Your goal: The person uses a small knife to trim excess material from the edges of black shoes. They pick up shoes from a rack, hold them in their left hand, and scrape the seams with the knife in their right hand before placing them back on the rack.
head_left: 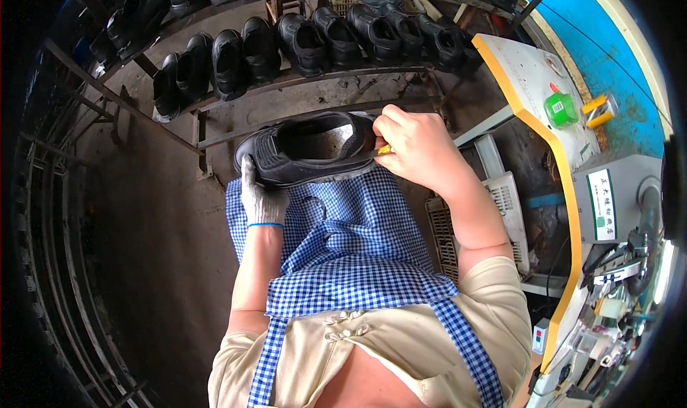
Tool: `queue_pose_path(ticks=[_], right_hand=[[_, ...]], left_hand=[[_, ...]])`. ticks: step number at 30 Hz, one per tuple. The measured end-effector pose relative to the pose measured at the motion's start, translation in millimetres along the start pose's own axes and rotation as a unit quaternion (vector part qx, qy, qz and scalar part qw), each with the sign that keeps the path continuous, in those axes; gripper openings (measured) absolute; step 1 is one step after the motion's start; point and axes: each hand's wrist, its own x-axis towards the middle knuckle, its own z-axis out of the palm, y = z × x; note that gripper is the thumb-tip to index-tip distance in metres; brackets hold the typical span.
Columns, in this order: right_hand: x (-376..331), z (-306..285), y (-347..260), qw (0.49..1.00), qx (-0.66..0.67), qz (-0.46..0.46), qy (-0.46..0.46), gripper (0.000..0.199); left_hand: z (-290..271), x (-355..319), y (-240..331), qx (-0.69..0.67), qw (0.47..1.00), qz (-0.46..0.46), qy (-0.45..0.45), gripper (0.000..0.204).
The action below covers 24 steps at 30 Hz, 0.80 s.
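A black shoe (304,166) lies sideways over my lap, its opening facing up and a pale insole showing inside. My left hand (263,199), in a white knitted glove, grips it at the toe end, thumb on top. At the heel end is my bare right hand (418,147), its fingers closed round a slim dark tool with a yellow part (385,150). The tool's thin end lies along the shoe's collar near the heel; its exact kind is hidden by my fingers. Beneath the shoe, a blue checked apron (351,229) covers my lap.
Ahead stands a metal rack (279,84) with rows of black shoes (304,44). On my right is a yellow-edged workbench (515,71) with a green container (560,110), a yellow tape roll (600,111) and a grey machine (615,197). A pale plastic crate (507,211) sits below it.
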Motion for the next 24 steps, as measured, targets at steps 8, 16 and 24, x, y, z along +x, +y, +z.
queue_pose_path(ticks=[8,16,24], right_hand=[[-12,34,11,0.961,0.207,0.108,0.146,0.022],[-26,35,-31,0.956,0.237,-0.133,-0.113,0.021],[-44,77,-19,0.625,0.671,0.055,-0.396,0.007]], left_hand=[[18,-5,6,0.005,0.999,0.034,0.007,0.054],[28,16,48,0.06,0.993,0.086,-0.045,0.05],[11,59,100,0.012,0.988,0.153,0.001,0.049]])
